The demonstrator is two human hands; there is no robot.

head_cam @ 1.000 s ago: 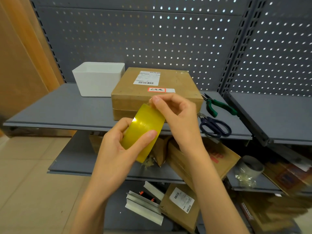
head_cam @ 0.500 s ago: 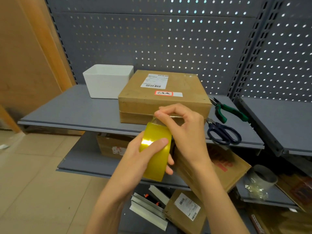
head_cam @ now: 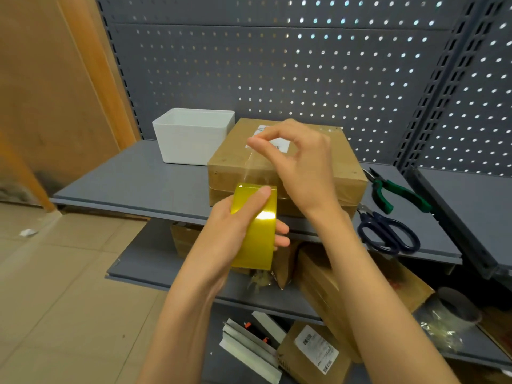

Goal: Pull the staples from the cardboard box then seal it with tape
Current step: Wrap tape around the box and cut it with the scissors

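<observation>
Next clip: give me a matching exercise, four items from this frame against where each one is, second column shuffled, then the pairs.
Items:
1. tape roll
2. scissors
3. white bin
4. pliers

Places:
A. on the shelf, left of the cardboard box
B. held in the left hand
C. front right of the shelf
D. on the shelf just behind the scissors

Pairs: 1-B, 2-C, 3-A, 4-D

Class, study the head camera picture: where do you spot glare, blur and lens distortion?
Head view: a bright glare patch sits on the yellow tape roll held in the left hand; the right hand pinching the clear tape strip looks slightly soft; the shelf uprights lean, a wide-angle effect; the pegboard holes glow with backlight.
</observation>
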